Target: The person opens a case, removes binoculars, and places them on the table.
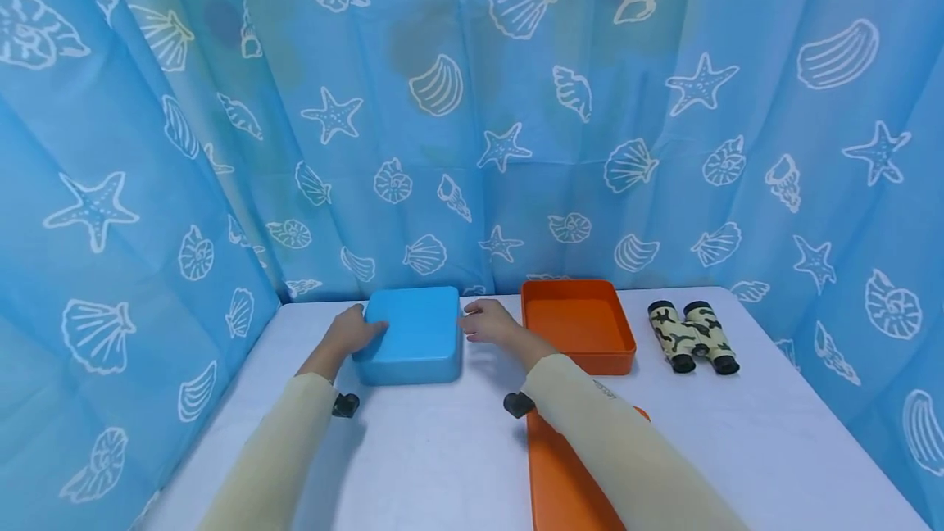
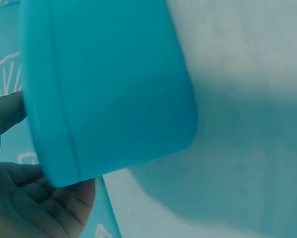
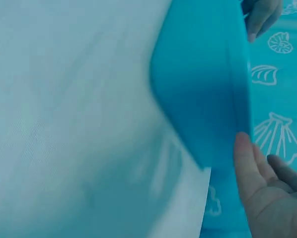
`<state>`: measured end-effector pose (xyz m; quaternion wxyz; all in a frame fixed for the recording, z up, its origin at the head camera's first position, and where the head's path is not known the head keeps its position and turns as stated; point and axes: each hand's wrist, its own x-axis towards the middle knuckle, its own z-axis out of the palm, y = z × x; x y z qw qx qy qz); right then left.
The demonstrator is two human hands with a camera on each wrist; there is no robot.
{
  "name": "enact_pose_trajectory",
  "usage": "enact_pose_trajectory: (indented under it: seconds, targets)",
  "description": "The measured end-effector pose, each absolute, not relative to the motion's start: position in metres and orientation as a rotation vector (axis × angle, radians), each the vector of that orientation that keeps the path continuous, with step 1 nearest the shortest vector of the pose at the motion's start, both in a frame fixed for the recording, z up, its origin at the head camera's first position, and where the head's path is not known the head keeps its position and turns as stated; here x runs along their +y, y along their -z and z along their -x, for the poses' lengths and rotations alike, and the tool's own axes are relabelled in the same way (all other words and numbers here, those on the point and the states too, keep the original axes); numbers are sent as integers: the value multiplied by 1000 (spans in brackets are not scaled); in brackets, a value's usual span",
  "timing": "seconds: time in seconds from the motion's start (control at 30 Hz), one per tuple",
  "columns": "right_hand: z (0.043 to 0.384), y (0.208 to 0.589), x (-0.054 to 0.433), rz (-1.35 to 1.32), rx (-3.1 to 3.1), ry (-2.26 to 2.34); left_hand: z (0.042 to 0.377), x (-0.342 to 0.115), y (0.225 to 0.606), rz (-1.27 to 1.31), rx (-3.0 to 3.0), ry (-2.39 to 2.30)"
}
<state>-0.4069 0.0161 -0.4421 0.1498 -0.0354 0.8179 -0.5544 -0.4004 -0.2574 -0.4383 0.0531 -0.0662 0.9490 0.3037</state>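
A light-blue lidded box (image 1: pixel 413 322) sits toward the back of the table, left of the middle. My left hand (image 1: pixel 354 329) grips its left side, the thumb lying over the top and the fingers against the side. The seam between lid and body of the blue box (image 2: pixel 123 89) shows in the left wrist view. At the opposite side, my right hand (image 1: pixel 490 322) has its fingers loosely bent, the thumb apart from them. In the right wrist view, a fingertip of the right hand (image 3: pixel 272 193) touches the edge of the blue box (image 3: pixel 203 74).
An open orange box (image 1: pixel 625 360) stands right of my right hand. Beyond it lie camouflage-patterned binoculars (image 1: pixel 693 337). A flat orange piece (image 1: pixel 564 474), partly hidden by my right sleeve, lies near the front. A blue shell-patterned curtain (image 1: pixel 472 105) surrounds the white table (image 1: pixel 435 457).
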Motion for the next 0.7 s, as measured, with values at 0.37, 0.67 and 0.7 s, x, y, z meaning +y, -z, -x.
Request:
enact_pose_trajectory:
  seconds: [0.37, 0.67, 0.7]
  targets:
    - [423, 435, -2, -259, 1933, 1935, 416, -254, 423, 493, 2622, -1114]
    - [424, 425, -18, -229, 2003, 1865, 421, -250, 414, 594, 2576, -1097]
    - [424, 427, -18, -250, 2036, 1843, 421, -250, 414, 605, 2573, -1100]
